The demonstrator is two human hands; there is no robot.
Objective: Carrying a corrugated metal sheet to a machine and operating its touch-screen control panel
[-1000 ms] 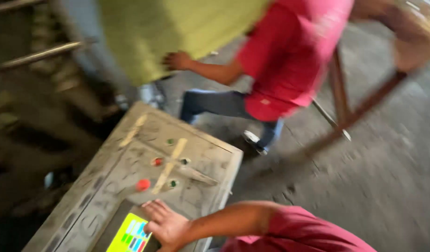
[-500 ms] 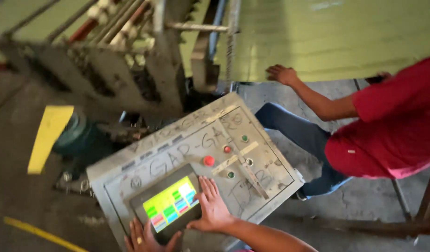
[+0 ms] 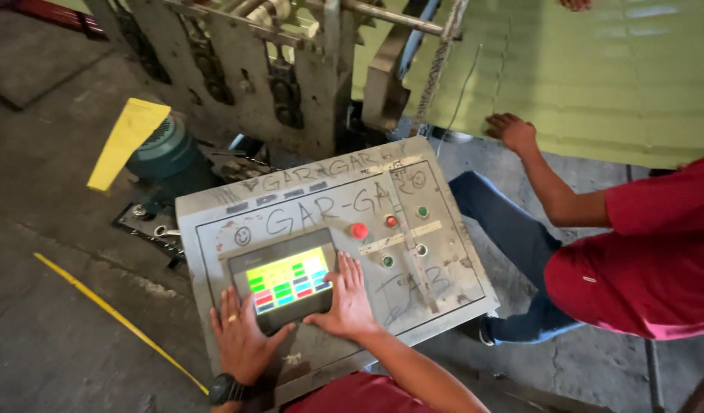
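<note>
Grey concrete floor (image 3: 54, 336) spreads under our scuffed grey metal control console (image 3: 436, 275). Beside it, a co-worker's hand (image 3: 511, 131) presses the pale green corrugated sheet (image 3: 596, 76). Our 2 hands lie open, grasping nothing: left hand (image 3: 241, 340) and right hand (image 3: 348, 302) flank the lit colour touchscreen (image 3: 287, 281).
</note>
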